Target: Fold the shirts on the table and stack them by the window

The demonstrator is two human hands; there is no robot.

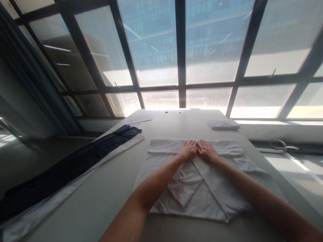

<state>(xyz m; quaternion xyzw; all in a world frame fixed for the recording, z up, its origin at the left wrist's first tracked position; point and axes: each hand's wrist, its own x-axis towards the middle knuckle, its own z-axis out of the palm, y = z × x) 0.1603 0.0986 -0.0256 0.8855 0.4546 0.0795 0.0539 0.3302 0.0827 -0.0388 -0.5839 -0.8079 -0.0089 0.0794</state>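
A pale grey-white cloth garment [217,188] lies spread on the white table [111,188] before me, its far edge folded into a straight band. Flat on that band rests my left hand [188,150], fingers stretched out and pointing away from me. Beside it, my right hand [207,151] presses on the same band with its fingers extended. The two hands meet at the thumbs near the middle of the band. Between my forearms, a folded-over, wrinkled section with a pointed lower corner shows on the cloth. Parts of the garment are hidden under my arms.
Dark navy trousers [68,164] and a long white cloth [121,146] lie along the table's left side. A folded white cloth [223,124] sits at the far right, white sheets [138,116] at the far left. Large windows [181,50] rise behind; a curtain [32,67] hangs left.
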